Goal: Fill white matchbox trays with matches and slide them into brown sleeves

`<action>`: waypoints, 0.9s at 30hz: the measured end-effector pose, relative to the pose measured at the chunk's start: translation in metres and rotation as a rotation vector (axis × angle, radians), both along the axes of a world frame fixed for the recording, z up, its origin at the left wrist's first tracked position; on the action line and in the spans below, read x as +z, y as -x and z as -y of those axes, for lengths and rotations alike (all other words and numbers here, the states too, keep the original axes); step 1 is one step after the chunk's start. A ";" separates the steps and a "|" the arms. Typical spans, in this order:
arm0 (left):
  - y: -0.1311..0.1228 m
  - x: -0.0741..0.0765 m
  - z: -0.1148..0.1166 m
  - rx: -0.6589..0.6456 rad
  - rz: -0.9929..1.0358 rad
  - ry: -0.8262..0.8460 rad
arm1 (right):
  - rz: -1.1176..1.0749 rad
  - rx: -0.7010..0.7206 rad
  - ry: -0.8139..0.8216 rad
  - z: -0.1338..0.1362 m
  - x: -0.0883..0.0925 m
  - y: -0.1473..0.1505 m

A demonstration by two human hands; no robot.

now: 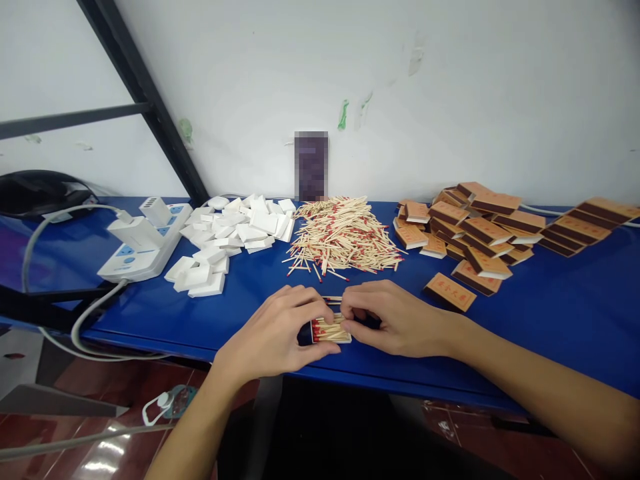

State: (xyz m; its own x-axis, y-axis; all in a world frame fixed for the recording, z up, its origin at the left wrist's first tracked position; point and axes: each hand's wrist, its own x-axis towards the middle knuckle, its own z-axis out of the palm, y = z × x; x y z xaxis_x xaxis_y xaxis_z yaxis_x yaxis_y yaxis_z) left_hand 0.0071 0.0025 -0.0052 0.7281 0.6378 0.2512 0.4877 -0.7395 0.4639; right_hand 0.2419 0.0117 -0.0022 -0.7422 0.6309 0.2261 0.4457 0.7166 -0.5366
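Note:
A small white matchbox tray (345,339) filled with red-headed matches (327,330) lies near the front edge of the blue table. My left hand (283,330) curls around its left side, with the thumb along the near wall and the fingers at the far wall. At the tray's right end, my right hand (387,317) pinches at the plain ends of the matches; its fingertips are partly hidden. A few loose matches (333,300) lie just behind the tray, between my hands. Beyond them rises a big heap of matches (345,237).
White empty trays (250,223) are piled at the left back. Orange-brown matchbox sleeves (485,230) lie heaped on the right, one sleeve (450,291) nearer my right arm. A power strip (135,263) with cables sits far left. A dark pixelated rectangle (311,167) stands against the wall.

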 end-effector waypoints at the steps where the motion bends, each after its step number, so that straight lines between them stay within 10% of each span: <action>1: 0.000 0.000 0.000 -0.001 0.002 0.000 | 0.006 -0.002 0.014 0.000 0.000 0.000; 27: -0.003 0.005 0.000 -0.006 0.006 0.055 | 0.036 0.038 0.002 0.005 0.004 0.002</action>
